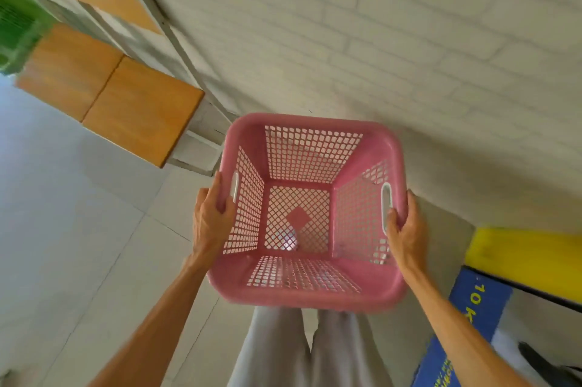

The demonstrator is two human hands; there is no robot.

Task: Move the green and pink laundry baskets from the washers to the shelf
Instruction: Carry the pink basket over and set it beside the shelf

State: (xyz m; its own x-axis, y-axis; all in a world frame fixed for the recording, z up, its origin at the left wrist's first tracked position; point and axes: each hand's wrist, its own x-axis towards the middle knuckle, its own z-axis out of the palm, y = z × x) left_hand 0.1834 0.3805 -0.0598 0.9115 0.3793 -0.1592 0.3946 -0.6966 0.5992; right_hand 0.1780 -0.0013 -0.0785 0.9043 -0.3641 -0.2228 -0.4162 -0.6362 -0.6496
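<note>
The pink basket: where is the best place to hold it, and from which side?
Hold the pink basket at the two slot handles under its rim, one from each side, as the left hand and right hand do now. The handles face each other, so it stays level.

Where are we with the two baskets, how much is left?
Done, it seems: the green basket already sits on the shelf at upper left. In hand: the empty pink basket, carried by its side rims, left hand and right hand gripping it, clear of the shelf. Left: set the pink basket on the shelf.
</note>
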